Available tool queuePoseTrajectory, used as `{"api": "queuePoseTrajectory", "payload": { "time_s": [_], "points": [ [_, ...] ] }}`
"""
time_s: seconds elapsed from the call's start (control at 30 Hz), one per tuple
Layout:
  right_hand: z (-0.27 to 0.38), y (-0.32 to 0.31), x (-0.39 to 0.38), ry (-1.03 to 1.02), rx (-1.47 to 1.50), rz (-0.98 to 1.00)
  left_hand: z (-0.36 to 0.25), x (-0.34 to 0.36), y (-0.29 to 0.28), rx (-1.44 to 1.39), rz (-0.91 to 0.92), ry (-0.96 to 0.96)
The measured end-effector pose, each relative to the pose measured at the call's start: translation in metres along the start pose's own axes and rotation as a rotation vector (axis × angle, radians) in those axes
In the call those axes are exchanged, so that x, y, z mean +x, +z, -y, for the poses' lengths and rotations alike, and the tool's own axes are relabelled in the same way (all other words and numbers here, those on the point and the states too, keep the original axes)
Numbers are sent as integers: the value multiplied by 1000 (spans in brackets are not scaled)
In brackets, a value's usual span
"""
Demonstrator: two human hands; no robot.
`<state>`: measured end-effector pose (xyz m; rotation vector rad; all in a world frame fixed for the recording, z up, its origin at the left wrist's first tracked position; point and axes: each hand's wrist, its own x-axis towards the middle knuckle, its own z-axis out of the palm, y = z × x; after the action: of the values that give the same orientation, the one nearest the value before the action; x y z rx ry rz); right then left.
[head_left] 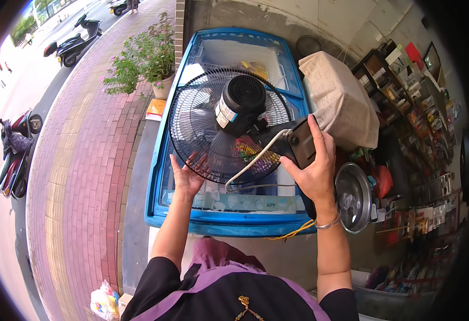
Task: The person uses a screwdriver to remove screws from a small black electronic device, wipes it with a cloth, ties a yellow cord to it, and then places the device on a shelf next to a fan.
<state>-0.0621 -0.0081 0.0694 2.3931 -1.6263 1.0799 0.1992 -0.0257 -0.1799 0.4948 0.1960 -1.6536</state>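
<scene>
A black electric fan [243, 98] lies with its motor side up across the top of a blue chest freezer [234, 229]. My left hand [188, 177] is at the near left rim of the round wire guard [189, 134]. Its fingers reach under the wires and its thumb stands apart outside. Around the dark control box [301, 143] on the fan's stem, my right hand [318, 167] has its thumb on one edge and its fingers on the other. A pale cord [254, 160] loops from the stem over the freezer's glass.
Right of the freezer stand a cloth-covered object [341, 99] and a metal basin [353, 198]. A yellow cord [293, 233] hangs at the freezer's near edge. Beyond its left side is a potted flowering plant [162, 85]. Crowded shelves [405, 101] fill the right.
</scene>
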Motion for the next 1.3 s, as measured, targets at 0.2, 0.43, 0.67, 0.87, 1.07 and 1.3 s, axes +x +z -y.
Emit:
{"api": "queuePoseTrajectory", "payload": {
  "time_s": [0.2,0.43,0.67,0.87,1.07,1.3],
  "points": [
    [2,-4,-7,-6,29,-6,8,14,-4,177,98,93],
    [5,-22,-30,-21,33,-38,24,-9,-4,215,153,145],
    [22,-74,-57,-73,46,-92,34,-49,10,284,223,296],
    [30,-170,-106,-164,33,-189,64,-113,81,344,410,399],
    [30,-298,-182,-170,-27,-405,115,-150,152,103,1367,154],
    [-4,-420,-303,-124,-41,-991,260,-301,278,352,1027,512]
  ]
}}
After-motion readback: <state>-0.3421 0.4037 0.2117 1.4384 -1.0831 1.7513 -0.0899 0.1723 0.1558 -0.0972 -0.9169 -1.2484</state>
